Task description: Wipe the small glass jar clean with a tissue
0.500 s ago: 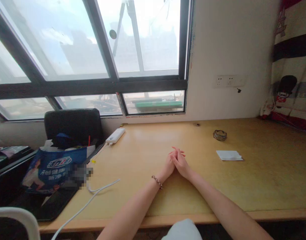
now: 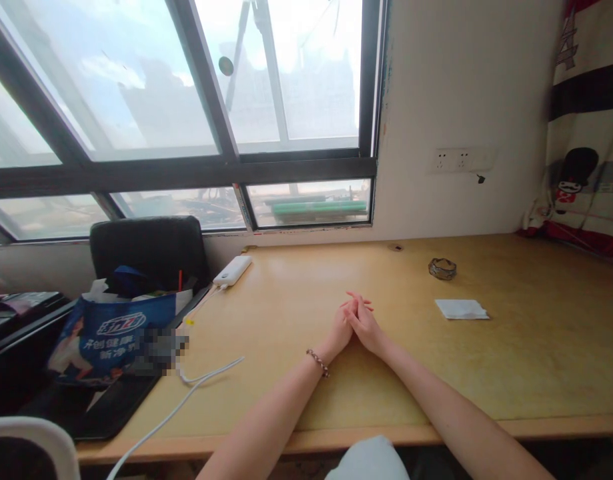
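My left hand, with a beaded bracelet on its wrist, is clasped with my right hand on the wooden table. The fingers of both are interlaced and closed against each other, a few fingertips sticking out past the knuckles. No object shows between them. Nearest on the right is a folded white paper or tissue, well apart from my hands. Behind it sits a dark openwork ring-shaped dish, perhaps an ashtray.
A white power bank with a cable lies at the table's back left. Another white cable curls over the left edge. Beyond stands a black chair holding a blue bag. A wall socket and a patterned curtain are at right.
My hands stay clasped in the same place. Only the view has shifted very slightly.
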### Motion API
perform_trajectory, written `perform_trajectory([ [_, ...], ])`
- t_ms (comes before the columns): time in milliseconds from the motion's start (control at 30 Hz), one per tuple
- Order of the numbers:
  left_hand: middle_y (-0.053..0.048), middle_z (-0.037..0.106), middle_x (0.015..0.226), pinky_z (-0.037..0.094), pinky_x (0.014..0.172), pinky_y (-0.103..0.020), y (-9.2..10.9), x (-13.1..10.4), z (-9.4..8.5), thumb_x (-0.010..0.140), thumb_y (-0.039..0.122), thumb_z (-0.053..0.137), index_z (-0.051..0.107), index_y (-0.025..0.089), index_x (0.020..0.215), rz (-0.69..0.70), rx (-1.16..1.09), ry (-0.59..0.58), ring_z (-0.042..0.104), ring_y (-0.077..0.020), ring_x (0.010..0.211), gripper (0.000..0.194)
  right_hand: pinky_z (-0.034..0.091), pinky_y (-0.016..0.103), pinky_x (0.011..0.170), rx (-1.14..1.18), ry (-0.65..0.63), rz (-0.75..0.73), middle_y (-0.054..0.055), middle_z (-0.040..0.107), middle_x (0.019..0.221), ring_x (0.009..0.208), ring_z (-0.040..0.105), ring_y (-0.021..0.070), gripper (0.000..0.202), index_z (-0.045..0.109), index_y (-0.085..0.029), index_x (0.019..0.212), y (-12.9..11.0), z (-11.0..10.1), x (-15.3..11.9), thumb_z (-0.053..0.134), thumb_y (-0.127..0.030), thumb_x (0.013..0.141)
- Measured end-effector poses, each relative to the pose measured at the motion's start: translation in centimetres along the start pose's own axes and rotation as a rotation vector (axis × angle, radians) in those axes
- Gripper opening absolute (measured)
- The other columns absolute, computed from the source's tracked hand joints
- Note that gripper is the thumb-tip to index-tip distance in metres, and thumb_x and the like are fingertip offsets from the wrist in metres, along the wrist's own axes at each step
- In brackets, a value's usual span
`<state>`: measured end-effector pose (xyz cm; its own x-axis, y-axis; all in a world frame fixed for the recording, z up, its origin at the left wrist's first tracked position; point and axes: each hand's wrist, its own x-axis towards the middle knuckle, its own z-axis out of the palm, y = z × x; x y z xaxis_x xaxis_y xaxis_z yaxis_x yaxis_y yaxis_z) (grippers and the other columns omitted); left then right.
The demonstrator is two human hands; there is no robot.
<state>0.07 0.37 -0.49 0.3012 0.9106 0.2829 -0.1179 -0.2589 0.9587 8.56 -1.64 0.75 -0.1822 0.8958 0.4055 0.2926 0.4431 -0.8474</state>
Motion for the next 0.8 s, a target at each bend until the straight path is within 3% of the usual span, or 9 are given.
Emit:
perform_trajectory([
  [367, -0.01, 0.062, 0.087, 0.046, 0.073, -0.032, 0.4, -0.1, 0.1, 0.084, 0.045, 0.028, 0.058, 0.012, 0.092, 0.002, 0.009, 0.001, 0.058, -0.0184, 0.079, 0.046, 0.043, 0.036, 0.08, -0.006, -0.002, 0.005, 0.008, 0.057, 0.092, 0.09, 0.055, 0.0194, 0.041, 0.032, -0.017, 0.121, 0.2, -0.2, 0.0, 0.037, -0.037, 0.085],
  [500, -0.01, 0.062, 0.09, 0.045, 0.078, -0.034, 0.1, -0.3, 0.1, 0.085, 0.043, 0.026, 0.056, 0.012, 0.1, -0.001, 0.019, -0.011, 0.057, -0.0192, 0.086, 0.045, 0.043, 0.035, 0.081, 0.0, 0.019, -0.038, 0.008, 0.055, 0.097, 0.091, 0.054, 0.0184, 0.04, 0.032, -0.017, 0.121, -0.2, -0.1, -0.1, 0.037, -0.034, 0.085],
  [633, -0.01, 0.058, 0.103, 0.042, 0.084, -0.033, 0.1, -0.6, 0.3, 0.085, 0.038, 0.031, 0.046, 0.015, 0.115, 0.064, 0.05, 0.035, 0.054, -0.0186, 0.096, 0.04, 0.04, 0.035, 0.087, -0.04, 0.085, -0.106, 0.01, 0.051, 0.107, 0.099, 0.05, 0.018, 0.038, 0.033, -0.018, 0.119, -0.1, 0.1, -0.1, 0.038, -0.031, 0.084],
  [800, -0.01, 0.059, 0.099, 0.046, 0.077, -0.031, 0.6, -0.5, 0.4, 0.083, 0.032, 0.041, 0.044, 0.015, 0.113, 0.077, 0.145, 0.098, 0.057, -0.0171, 0.086, 0.034, 0.04, 0.034, 0.087, -0.124, 0.179, -0.112, 0.01, 0.051, 0.107, 0.098, 0.051, 0.0183, 0.036, 0.039, -0.017, 0.114, 0.9, -0.2, 0.3, 0.043, -0.03, 0.081],
])
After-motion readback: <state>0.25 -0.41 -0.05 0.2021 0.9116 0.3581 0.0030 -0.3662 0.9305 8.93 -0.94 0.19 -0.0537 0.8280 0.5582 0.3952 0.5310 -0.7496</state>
